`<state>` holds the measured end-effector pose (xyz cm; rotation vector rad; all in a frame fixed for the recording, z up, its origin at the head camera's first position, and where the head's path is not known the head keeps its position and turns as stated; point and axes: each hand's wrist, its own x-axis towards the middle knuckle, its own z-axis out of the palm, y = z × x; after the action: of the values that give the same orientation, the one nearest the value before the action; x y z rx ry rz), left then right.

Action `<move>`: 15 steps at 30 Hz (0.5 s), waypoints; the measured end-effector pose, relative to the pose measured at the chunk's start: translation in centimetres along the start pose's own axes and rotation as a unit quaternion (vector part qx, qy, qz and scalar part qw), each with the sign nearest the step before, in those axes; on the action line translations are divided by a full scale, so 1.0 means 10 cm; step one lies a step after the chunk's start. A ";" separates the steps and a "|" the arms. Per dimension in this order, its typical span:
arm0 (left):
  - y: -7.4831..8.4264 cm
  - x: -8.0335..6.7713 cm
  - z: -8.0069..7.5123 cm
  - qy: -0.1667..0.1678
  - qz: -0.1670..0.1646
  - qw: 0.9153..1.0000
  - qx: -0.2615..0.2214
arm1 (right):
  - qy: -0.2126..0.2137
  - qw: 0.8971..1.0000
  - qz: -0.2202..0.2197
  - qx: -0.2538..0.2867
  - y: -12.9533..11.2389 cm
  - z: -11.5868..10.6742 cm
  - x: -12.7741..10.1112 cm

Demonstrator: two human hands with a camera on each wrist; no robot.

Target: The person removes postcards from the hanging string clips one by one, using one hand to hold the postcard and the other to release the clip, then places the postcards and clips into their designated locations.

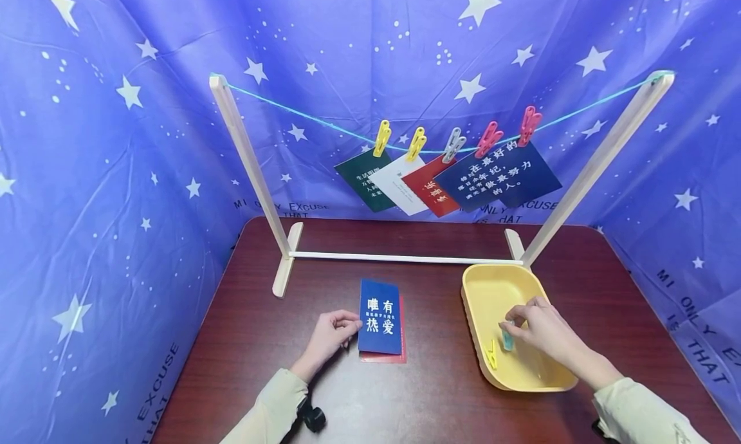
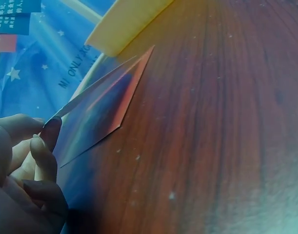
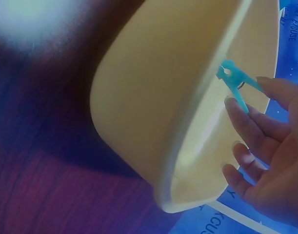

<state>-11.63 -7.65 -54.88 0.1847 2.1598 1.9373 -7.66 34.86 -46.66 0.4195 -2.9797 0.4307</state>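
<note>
Inspection: one card raised at its edge, one peg held by its handles

Head view. From where I stand, the left hand [image 1: 332, 334] pinches the left edge of a blue rectangular paper card with white lettering [image 1: 379, 318]. The card lies over a red paper card [image 1: 384, 359], whose right and lower margins show. The edge grip leaves the lettering uncovered. The right hand [image 1: 544, 331] is over a yellow rounded rectangular tub [image 1: 503, 277], pinching a translucent teal plastic peg [image 1: 507, 338]; a yellow plastic peg [image 1: 492, 356] lies loose inside. The tub presumably keeps small pegs from scattering. Behind, a pale wooden frame [image 1: 249, 154] carries a sagging turquoise cord [image 1: 289, 111]; five pegs fasten a row of overlapping cards [image 1: 438, 196] to it, probably bunched by the sag.

Left wrist view. Thumb and finger pinch the blue card's near edge, which is tilted up from the card beneath. That gap appears to separate the two.

Right wrist view. Thumb and forefinger take the teal peg by its two handles, nose pointing away from the palm, a hold that seems suited to squeezing. Whether they are squeezing I cannot tell. The remaining fingers are loosely bent, gripping nothing.
</note>
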 end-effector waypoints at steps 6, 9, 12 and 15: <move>-0.04 0.00 0.02 0.000 0.009 1.000 0.016 | 0.004 1.000 0.003 0.011 -0.03 0.03 -0.03; -0.02 -0.01 0.03 0.001 0.012 1.000 0.023 | 0.001 1.000 0.006 0.012 -0.03 0.03 -0.04; 0.01 -0.02 0.04 0.000 0.011 0.999 0.031 | 0.000 1.000 0.006 0.011 -0.02 0.03 -0.04; 0.04 -0.04 0.06 -0.005 0.008 0.999 0.034 | 0.001 1.000 0.005 0.011 -0.02 0.04 -0.05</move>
<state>-11.14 -7.14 -54.51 0.2247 2.2255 1.8696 -7.15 34.70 -47.08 0.4048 -2.9790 0.4641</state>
